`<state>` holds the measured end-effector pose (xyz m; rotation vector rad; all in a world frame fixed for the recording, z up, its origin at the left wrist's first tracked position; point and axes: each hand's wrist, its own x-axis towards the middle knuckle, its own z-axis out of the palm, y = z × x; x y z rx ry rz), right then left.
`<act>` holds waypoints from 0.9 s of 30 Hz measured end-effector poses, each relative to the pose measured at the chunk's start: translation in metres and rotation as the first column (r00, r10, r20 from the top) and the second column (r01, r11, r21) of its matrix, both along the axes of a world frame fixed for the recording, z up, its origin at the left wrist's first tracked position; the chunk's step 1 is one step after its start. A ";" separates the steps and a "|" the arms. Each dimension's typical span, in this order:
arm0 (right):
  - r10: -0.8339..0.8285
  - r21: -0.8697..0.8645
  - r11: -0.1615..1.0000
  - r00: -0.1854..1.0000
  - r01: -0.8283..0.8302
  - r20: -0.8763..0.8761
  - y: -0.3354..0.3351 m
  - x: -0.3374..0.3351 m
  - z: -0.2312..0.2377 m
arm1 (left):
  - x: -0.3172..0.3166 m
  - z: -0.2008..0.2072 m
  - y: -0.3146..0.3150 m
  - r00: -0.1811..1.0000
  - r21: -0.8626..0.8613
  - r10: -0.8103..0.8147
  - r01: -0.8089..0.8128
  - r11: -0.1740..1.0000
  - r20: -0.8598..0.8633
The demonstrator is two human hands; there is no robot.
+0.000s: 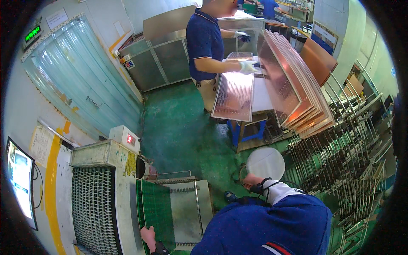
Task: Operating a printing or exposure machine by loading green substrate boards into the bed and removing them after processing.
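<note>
My left hand [148, 239] is closed at the near edge of a green panel [156, 212], its fingers around the edge. The panel stands on its side in a metal rack [196, 204] with spring-like rows. My right hand [251, 181] is out to the right with its fingers curled, beside a round white disc [266, 163]. A thin dark hoop [242, 173] shows by its fingers. Whether the hand grips the hoop or something else is hidden.
Left of the rack stands a roller machine [94, 208] with a control box [125, 139]. Ahead, a gloved co-worker [207, 46] handles a copper panel [233, 95] at a table beside stacked copper panels [293, 85]. Metal racks [340, 148] line the right side over a green floor [178, 123].
</note>
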<state>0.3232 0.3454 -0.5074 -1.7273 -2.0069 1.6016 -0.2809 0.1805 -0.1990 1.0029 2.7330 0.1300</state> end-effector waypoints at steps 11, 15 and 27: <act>-0.037 -0.038 0.999 0.999 0.038 0.039 -0.003 -0.001 0.019 | 0.003 0.002 -0.001 1.000 0.029 0.002 -0.003 1.000 0.019; -0.099 -0.094 0.991 0.995 0.098 -0.013 -0.006 -0.002 0.031 | 0.007 0.007 -0.001 0.999 0.035 -0.024 0.022 0.999 0.038; 0.005 -0.014 1.000 0.994 -0.003 0.110 -0.003 -0.014 0.068 | -0.010 -0.011 -0.006 0.999 0.001 0.001 -0.001 1.000 0.033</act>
